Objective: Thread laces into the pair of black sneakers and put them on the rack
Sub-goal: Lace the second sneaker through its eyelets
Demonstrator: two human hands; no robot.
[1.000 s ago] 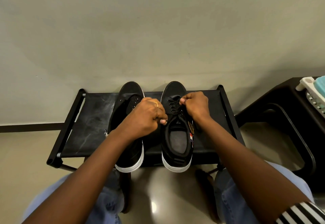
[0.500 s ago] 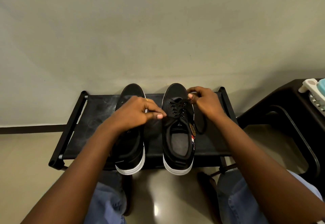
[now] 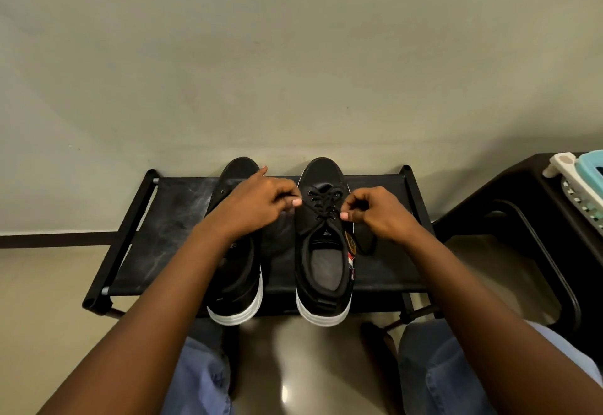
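Observation:
Two black sneakers with white soles stand side by side on a low black rack [image 3: 163,219], toes toward the wall. The right sneaker [image 3: 323,251] has a black lace [image 3: 321,201] crossed through its eyelets. My left hand [image 3: 257,204] hovers over the left sneaker [image 3: 236,284] and pinches one lace end at the right sneaker's left edge. My right hand [image 3: 375,212] pinches the other lace end at that sneaker's right edge; a loop of lace [image 3: 365,245] hangs below it onto the rack. My left forearm hides most of the left sneaker's top.
A plain wall rises right behind the rack. A dark stand [image 3: 522,219] is at the right, with a white and teal object [image 3: 580,170] on top. My knees in blue trousers [image 3: 434,372] are near the rack's front edge, above a shiny floor.
My right hand has moved back from the toe end to beside the eyelets. My left hand has shifted forward and right. Both hands have drawn apart with the lace ends.

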